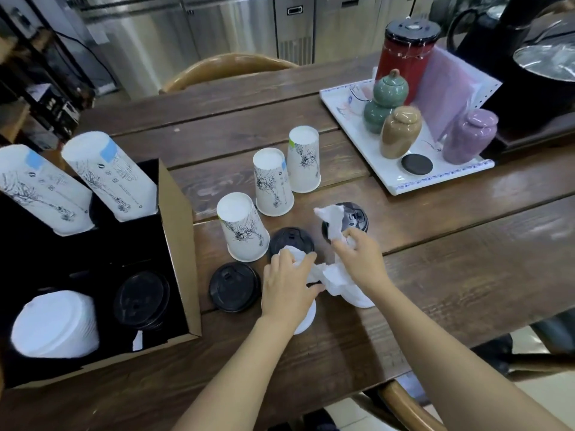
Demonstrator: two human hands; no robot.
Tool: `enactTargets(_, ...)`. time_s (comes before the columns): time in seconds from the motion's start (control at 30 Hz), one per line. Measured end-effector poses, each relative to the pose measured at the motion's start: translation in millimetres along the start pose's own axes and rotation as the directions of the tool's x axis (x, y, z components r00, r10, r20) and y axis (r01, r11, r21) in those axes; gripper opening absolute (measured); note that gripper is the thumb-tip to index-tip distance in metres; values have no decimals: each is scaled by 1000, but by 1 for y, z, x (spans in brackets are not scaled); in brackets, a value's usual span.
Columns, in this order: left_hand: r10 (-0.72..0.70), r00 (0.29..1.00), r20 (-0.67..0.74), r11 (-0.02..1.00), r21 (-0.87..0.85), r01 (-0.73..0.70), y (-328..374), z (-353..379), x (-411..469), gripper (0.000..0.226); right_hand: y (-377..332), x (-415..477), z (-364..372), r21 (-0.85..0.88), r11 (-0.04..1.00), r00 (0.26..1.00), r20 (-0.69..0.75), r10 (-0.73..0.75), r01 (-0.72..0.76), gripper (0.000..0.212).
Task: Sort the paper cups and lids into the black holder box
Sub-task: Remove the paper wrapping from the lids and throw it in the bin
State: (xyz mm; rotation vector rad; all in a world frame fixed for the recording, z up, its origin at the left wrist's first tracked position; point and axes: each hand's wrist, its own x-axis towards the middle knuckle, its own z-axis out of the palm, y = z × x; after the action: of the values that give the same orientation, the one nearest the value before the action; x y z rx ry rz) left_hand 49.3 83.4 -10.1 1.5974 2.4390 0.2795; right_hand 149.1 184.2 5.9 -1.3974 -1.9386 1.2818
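Observation:
Three upside-down paper cups [242,231] [272,185] [304,160] stand on the table. Loose black lids lie near them: one [235,286] beside the box, one [291,239] behind my left hand, one [357,217] partly under white crumpled paper [331,276]. My left hand [287,286] and my right hand [357,259] both grip that paper, which stretches between them. A white rounded object [306,320] shows under my left hand; I cannot tell what it is. The black holder box [179,244] on the left holds two cup stacks [40,191] [109,178], white lids [54,325] and black lids [141,298].
A white tray [401,181] at the back right carries small ceramic jars, a red canister [404,54] and a black coaster. A dark kettle-like appliance [535,57] stands at the far right. A wooden chair back [224,68] rises behind the table. The table edge runs near my forearms.

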Motion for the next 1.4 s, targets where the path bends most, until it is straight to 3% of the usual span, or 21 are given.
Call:
enactTargets(0.1,-3,999,46,993,118,-3,8,10,8,51,0,-2,-13,58,998,1000,-29,3,-1,30)
enactTargets(0.2,8,1000,20,987,159,-11,13,12,13,31,3,-3,-26,58,998,999,-51,-19,22,32)
enactTargets(0.3,20,999,-48,999,27,-19,13,16,17,25,5,-5,-37,39,998,996,-75,-38,41,34)
enactTargets(0.37,-43,995,-86,979,-203,25,15,11,16,17,6,-7,-42,45,998,996,-85,-39,43,28)
enactTargets(0.47,-215,967,-139,889,-438,134,13,3,11,9,5,-9,-45,187,982,997,-81,-17,32,21)
enactTargets(0.63,-469,882,-53,606,-746,277,12,-23,-12,25,-3,-10,-35,270,961,997,-66,-49,65,47)
enactTargets(0.73,-566,824,19,446,-834,326,2,-33,-34,29,-17,-17,-22,399,916,1000,24,19,-27,38)
enactTargets(0.87,-676,737,-8,357,-878,318,-17,-44,-69,19,-30,-32,2,386,922,995,98,-29,-11,31)
enactTargets(0.93,-700,714,-31,354,-883,309,-30,-51,-90,19,-39,-42,17,333,942,988,121,-92,46,29)
enactTargets(1.03,-718,693,-73,337,-907,254,-50,-64,-127,11,-59,-66,43,251,953,955,198,-221,168,9)
enactTargets(1.17,-825,536,-177,301,-941,152,-79,-71,-196,34,-81,-116,89,168,964,925,287,-247,205,38)
enactTargets(1.33,-917,344,-204,276,-945,176,-126,-70,-299,14,-97,-202,154,144,950,874,371,-313,279,40)
enactTargets(1.4,-934,274,-230,288,-938,194,-145,-61,-345,25,-94,-237,180,132,958,849,444,-286,254,38)
